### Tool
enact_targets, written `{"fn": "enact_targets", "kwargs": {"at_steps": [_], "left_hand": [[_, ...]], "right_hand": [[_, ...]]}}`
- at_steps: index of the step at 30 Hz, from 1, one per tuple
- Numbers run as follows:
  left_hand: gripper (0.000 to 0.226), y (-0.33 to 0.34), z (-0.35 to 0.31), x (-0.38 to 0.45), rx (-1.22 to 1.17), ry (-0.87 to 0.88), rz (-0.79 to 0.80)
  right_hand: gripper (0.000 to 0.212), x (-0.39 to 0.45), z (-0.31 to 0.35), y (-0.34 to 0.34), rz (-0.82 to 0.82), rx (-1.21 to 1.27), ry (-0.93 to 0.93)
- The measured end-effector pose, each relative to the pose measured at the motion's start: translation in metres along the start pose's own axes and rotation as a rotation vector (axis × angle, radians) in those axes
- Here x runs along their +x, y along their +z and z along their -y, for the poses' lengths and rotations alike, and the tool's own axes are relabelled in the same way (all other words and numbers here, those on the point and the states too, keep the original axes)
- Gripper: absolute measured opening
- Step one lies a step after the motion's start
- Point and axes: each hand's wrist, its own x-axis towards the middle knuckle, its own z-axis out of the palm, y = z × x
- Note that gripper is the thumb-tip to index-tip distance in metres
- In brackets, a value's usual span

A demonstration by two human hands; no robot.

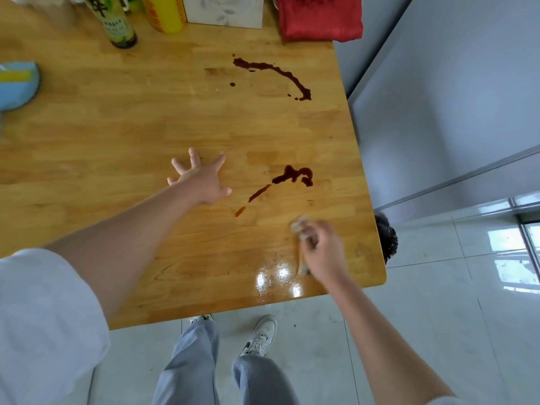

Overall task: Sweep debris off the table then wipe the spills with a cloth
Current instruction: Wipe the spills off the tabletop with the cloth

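Note:
My right hand (323,252) grips a small pale cloth (301,226), blurred, pressed on the wooden table (117,135) near its front right corner. A wet shiny patch (277,279) lies just left of that hand. My left hand (201,178) rests flat on the table with fingers spread, holding nothing. A dark brown spill (293,175) sits between the hands, with a thin streak (257,194) trailing toward me. A second long dark spill (274,76) curves across the far right part of the table.
At the table's far edge stand a green bottle (117,21), a yellow container (166,13), a white box (225,10) and a folded red cloth (318,17). A blue dustpan-like object (17,86) lies at the left edge. Grey panels (453,97) and tiled floor (438,302) flank the right.

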Motion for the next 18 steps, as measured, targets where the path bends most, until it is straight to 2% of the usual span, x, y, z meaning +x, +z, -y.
{"fn": "enact_targets", "kwargs": {"at_steps": [1,3,4,6,7,8,9,12,15,16,18], "left_hand": [[0.088,0.0,-0.001,0.0,-0.002,0.002,-0.004],[0.087,0.0,0.001,0.001,-0.008,0.004,-0.009],[0.087,0.002,-0.002,0.001,-0.01,0.008,-0.006],[0.086,0.002,-0.001,0.002,-0.012,0.003,-0.019],[0.086,0.002,-0.001,0.002,-0.011,0.001,-0.021],[0.086,0.002,-0.001,0.002,-0.012,-0.002,-0.016],[0.086,0.001,-0.002,0.002,-0.016,-0.003,-0.015],[0.086,-0.001,-0.002,0.001,-0.021,-0.007,-0.017],[0.085,-0.002,-0.001,0.002,0.018,-0.006,-0.034],[0.085,-0.003,0.001,0.002,0.051,0.003,-0.046],[0.081,-0.003,0.006,0.003,0.135,0.042,-0.097]], "right_hand": [[0.031,-0.009,0.003,0.007,0.099,-0.071,-0.081],[0.042,-0.008,-0.007,-0.004,0.105,-0.082,-0.103],[0.041,-0.002,-0.016,-0.02,0.028,-0.044,-0.008],[0.026,0.026,-0.023,-0.049,-0.234,0.001,0.245],[0.021,0.04,-0.021,-0.055,-0.344,-0.002,0.338],[0.021,0.052,-0.014,-0.052,-0.388,-0.007,0.364],[0.023,0.06,-0.002,-0.04,-0.357,-0.001,0.339],[0.025,0.05,0.045,0.022,-0.054,0.029,0.069],[0.031,0.014,0.064,0.065,0.259,-0.143,-0.214],[0.033,0.009,0.06,0.064,0.321,-0.171,-0.255],[0.03,0.015,0.048,0.04,0.288,-0.147,-0.195]]}}
